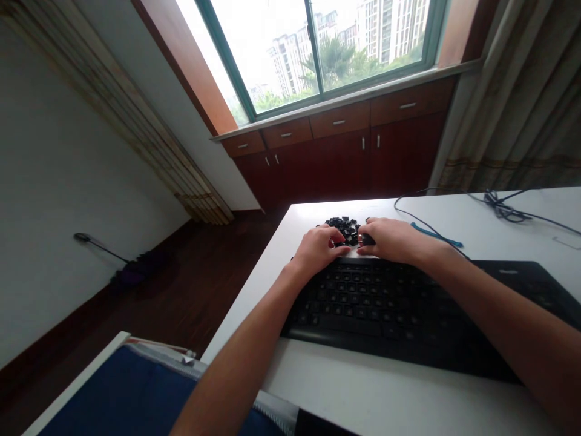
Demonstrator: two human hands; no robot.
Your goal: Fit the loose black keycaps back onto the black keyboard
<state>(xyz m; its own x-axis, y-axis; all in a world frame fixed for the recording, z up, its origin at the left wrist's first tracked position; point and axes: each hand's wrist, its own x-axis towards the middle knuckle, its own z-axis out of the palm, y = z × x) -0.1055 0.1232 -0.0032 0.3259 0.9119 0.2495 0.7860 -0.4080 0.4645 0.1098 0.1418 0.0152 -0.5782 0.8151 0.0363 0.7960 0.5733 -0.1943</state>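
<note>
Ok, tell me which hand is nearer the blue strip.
Right. The right hand is just left of the blue strip, its wrist close by; the left hand is farther left, beyond the right one.

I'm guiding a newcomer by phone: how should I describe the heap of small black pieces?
On the white table lies a long black keyboard. Past its far edge, between the left hand and right hand, sits the heap: many loose bits, unlike the single keyboard.

green-framed window (318, 60), bright daylight | red-brown cabinets (336, 160) | beige curtains (517, 103) | dark floor (204, 290) | pale wall (68, 181)
</note>
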